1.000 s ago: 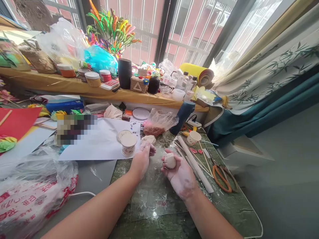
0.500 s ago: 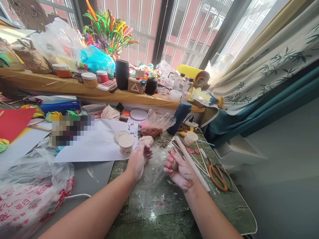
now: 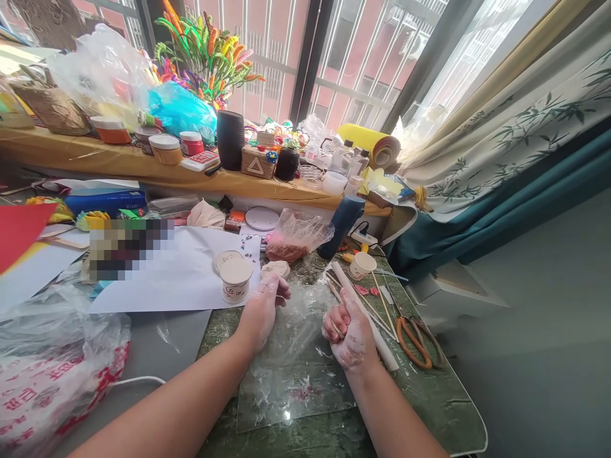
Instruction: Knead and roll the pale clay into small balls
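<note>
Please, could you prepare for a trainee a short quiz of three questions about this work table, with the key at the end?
1. True or false: the fingers of the right hand are curled inward.
2. Choose one. Which thing is nearest to the left hand?
a) rolled yellow sheet
b) pale lump
c) teal curtain
3. Fill the gap: in the picture, the scissors lie to the ____ of the right hand.

Key: 1 true; 2 b; 3 right.
</note>
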A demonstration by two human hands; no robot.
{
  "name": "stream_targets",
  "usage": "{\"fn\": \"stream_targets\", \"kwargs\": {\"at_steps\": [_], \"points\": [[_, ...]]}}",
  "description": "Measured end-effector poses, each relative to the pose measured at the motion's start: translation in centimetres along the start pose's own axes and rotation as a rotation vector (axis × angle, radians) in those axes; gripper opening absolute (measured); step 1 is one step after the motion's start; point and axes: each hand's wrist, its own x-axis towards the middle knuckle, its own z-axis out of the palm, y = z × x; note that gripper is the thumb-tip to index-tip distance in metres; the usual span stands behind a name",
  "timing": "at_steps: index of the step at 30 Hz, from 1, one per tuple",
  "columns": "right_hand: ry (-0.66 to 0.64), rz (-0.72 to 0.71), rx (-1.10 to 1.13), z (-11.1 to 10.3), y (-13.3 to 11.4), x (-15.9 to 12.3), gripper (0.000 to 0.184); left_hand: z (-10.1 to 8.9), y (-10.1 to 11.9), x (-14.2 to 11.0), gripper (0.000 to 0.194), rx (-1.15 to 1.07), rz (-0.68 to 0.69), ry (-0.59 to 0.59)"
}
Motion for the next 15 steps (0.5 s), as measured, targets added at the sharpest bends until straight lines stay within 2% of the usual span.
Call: {"fn": "stream_targets", "kwargs": {"at_steps": [3, 6, 8, 11, 12, 13, 15], "points": [[-0.006, -0.006, 0.003, -0.2, 0.4, 0.5, 0.062, 0.4, 0.4, -0.7, 0.038, 0.133, 0.059, -0.039], [-0.045, -0.055, -0.015, 0.4, 0.7, 0.0, 0.044, 0.7, 0.4, -1.5, 0.028, 0.201, 0.102, -0.05], [-0.183, -0.058, -0.084, 1.1, 0.9, -0.9, 0.047, 0.7, 0.3, -1.9, 0.021, 0.197, 0.124, -0.066], [-0.428, 0.001, -0.201, 1.9, 1.1, -2.2, 0.066, 0.7, 0.3, -2.2, 0.035, 0.24, 0.171, -0.088], [-0.439, 0.017, -0.22, 1.9, 1.2, -2.4, 0.066, 0.7, 0.4, -2.2, 0.033, 0.246, 0.153, -0.095], [-0.398, 0.021, -0.223, 1.8, 1.1, -2.3, 0.061, 0.8, 0.4, -2.1, 0.029, 0.24, 0.111, -0.094], [-0.234, -0.004, -0.187, 1.2, 1.0, -1.8, 0.044, 0.9, 0.7, -1.8, 0.033, 0.198, -0.034, -0.082]]}}
